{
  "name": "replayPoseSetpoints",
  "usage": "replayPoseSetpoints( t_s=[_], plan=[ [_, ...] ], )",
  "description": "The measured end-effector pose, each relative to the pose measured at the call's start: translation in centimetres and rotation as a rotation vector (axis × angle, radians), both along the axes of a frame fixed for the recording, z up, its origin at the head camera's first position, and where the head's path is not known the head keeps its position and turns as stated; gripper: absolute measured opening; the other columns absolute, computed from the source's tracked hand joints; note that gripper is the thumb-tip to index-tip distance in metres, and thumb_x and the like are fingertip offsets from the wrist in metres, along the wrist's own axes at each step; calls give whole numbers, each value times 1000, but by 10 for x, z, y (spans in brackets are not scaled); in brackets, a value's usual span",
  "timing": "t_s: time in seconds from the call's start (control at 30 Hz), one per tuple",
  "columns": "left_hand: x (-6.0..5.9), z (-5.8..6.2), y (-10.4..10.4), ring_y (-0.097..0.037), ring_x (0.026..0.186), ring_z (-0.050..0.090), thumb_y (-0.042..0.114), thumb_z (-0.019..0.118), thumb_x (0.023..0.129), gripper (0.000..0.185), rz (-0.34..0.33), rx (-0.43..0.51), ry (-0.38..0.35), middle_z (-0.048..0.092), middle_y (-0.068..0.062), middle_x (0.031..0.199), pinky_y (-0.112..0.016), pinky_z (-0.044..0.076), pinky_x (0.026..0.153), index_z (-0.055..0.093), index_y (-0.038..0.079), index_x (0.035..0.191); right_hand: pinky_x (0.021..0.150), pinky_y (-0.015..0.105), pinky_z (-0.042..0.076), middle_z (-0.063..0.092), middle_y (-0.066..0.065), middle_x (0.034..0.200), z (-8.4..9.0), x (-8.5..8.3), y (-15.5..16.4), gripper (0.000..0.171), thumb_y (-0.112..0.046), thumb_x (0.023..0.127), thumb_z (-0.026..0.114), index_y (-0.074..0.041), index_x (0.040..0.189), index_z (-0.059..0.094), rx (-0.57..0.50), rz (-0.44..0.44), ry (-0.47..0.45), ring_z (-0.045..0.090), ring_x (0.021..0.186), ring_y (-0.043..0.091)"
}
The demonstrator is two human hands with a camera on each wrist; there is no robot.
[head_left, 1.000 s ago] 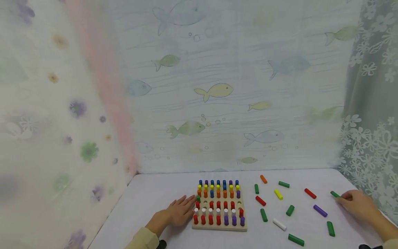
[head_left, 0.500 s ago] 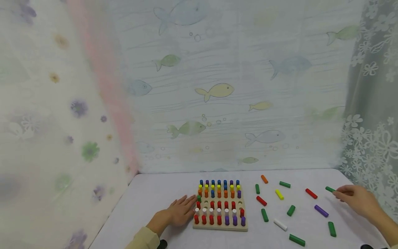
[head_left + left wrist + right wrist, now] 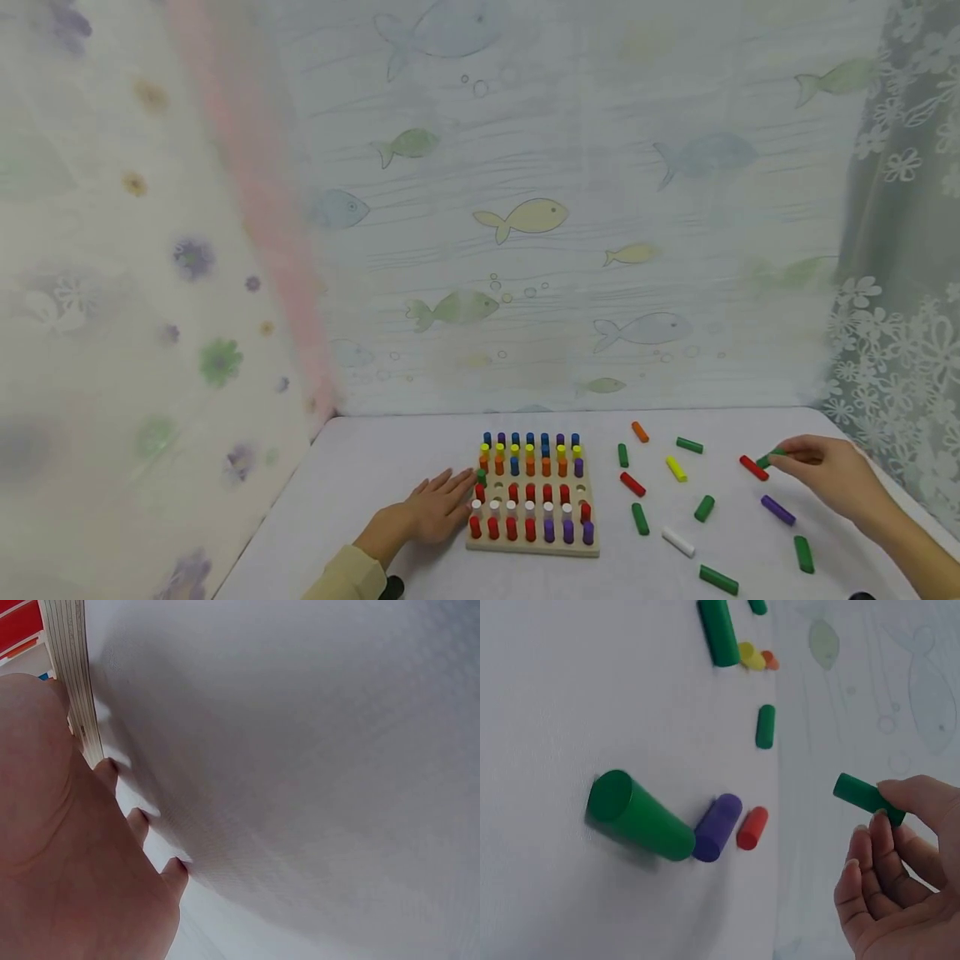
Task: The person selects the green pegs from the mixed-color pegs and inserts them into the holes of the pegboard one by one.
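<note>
**Right hand lifting a green peg while the left steadies the board**

The right hand (image 3: 825, 471) is pinching a green peg (image 3: 770, 457) between thumb and fingertips, holding it clear of the white surface (image 3: 375, 483), just above and beside a red peg (image 3: 753, 467) lying there. In the right wrist view the same green peg (image 3: 868, 798) is sticking out from the curled fingers (image 3: 889, 847), with the surface well below it.

The left hand (image 3: 438, 508) is lying flat on the surface with fingers straight and relaxed, gripping nothing; its fingertips are resting against the left edge of the wooden pegboard (image 3: 532, 546). The left wrist view is showing those fingers (image 3: 139, 825) pressed to the surface next to the layered edge of the board (image 3: 75, 675).

The pegboard is standing near the front middle of the surface, carrying upright pegs in rows of blue, yellow, orange, red, white and purple, with several holes showing bare in a middle row.

To the right of the board, loose pegs are lying scattered: a purple peg (image 3: 777, 509), a white peg (image 3: 678, 542), a yellow peg (image 3: 676, 468), an orange peg (image 3: 639, 431) and several green ones.
</note>
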State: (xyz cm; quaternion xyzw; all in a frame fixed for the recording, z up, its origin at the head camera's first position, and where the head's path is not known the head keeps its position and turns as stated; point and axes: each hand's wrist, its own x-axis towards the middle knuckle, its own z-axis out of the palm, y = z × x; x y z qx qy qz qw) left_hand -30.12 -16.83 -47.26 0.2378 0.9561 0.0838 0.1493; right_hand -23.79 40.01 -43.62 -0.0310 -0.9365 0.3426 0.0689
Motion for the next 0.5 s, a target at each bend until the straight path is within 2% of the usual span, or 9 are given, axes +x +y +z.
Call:
replayPoseSetpoints(
  t_s=[0.23,0.4,0.5],
  plan=[
    [0,-2,0,-34,154,25,45,41,109,60,1,-20,8,32,-1,167,-63,21,121,32,19,162,70,31,53,73,10,103,6,2,-18,49,-36,100,68,9,119,65,-54,37,2,65,88,13],
    [-1,-2,0,-34,155,23,48,40,108,62,3,-4,-15,30,-1,168,-64,20,121,31,19,162,80,42,56,75,11,107,12,3,-33,46,-37,101,67,4,121,65,-89,75,-20,69,93,16],
    [-4,-9,-2,-33,155,22,51,39,108,63,13,12,-13,29,1,168,-64,18,121,30,22,163,79,40,57,75,11,110,14,4,-41,45,-37,101,66,3,122,64,-111,100,-13,70,94,12]
  ],
)
